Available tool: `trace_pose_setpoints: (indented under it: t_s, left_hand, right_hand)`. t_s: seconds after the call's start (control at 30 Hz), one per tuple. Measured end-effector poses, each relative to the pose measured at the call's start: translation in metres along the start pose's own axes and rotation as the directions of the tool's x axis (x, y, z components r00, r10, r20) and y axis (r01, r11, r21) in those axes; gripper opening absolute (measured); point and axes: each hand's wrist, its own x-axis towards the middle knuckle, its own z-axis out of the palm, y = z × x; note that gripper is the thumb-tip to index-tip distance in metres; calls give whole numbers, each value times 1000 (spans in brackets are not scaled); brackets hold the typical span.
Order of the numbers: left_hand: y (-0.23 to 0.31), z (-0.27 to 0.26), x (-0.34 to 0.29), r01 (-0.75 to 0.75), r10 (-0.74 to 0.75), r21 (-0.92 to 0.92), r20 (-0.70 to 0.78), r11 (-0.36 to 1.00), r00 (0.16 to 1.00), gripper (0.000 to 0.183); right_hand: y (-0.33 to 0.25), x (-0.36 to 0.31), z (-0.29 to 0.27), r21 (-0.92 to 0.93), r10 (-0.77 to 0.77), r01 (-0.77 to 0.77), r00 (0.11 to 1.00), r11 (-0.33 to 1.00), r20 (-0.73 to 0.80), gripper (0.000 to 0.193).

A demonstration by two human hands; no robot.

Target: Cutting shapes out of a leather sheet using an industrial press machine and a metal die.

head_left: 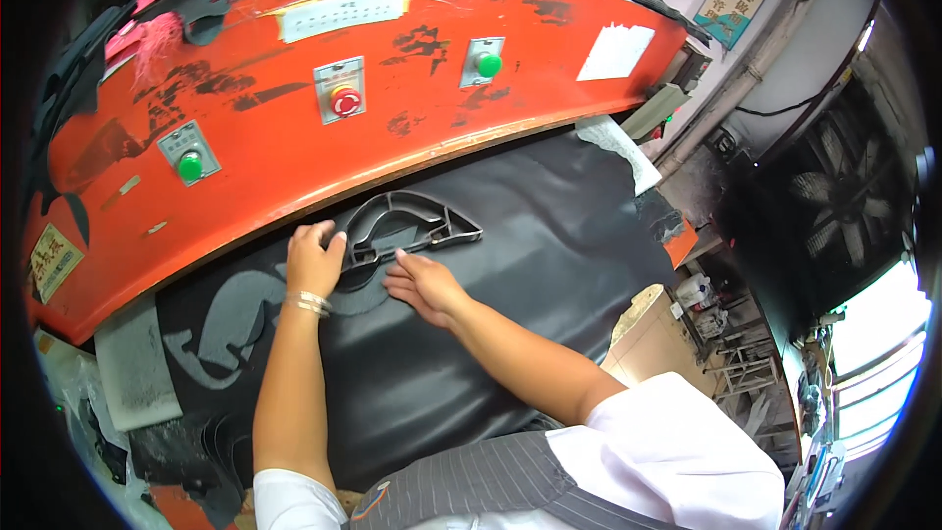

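A dark metal cutting die (pixel 453 228), with a curved outline and cross braces, lies on a black sheet of leather-like material (pixel 530 226). My left hand (pixel 312 263) is closed at the die's left end, its fingers curled and their tips partly hidden. Beside the die's near edge is my right hand (pixel 428 289), thumb tip at the edge and the other fingers stretched out below it. Left of the die, grey curved cut-out shapes (pixel 234 319) show in the black sheet; another grey patch lies partly under the die and my right fingers.
An orange press beam (pixel 412 69) spans the far side, carrying green buttons (pixel 488 64) and a red stop button (pixel 344 101). White board corners (pixel 137 363) show beneath the sheet. A large fan (pixel 839 186) stands at the right, above stools (pixel 741 368).
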Motion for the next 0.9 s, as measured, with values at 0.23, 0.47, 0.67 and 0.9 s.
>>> trace_pose_setpoints:
  t_s: [0.23, 0.47, 0.67, 0.9]
  left_hand:
    - [-15, 53, 52, 21, -56, 187, 188, 982, 981, 32]
    - [100, 28, -46, -190, 191, -394, -37, 899, 981, 49]
    - [196, 85, -69, 110, 21, -552, 225, 827, 974, 99]
    - [185, 194, -51, 170, -169, -64, 18, 983, 985, 64]
  right_hand:
    - [-13, 45, 0, 415, 22, 12, 997, 910, -76, 46]
    - [-47, -15, -24, 654, -73, 102, 995, 750, -72, 26]
    - [-148, -11, -145, -181, -493, 515, 857, 838, 151, 35]
    - [-216, 35, -235, -850, -389, 518, 767, -93, 510, 27]
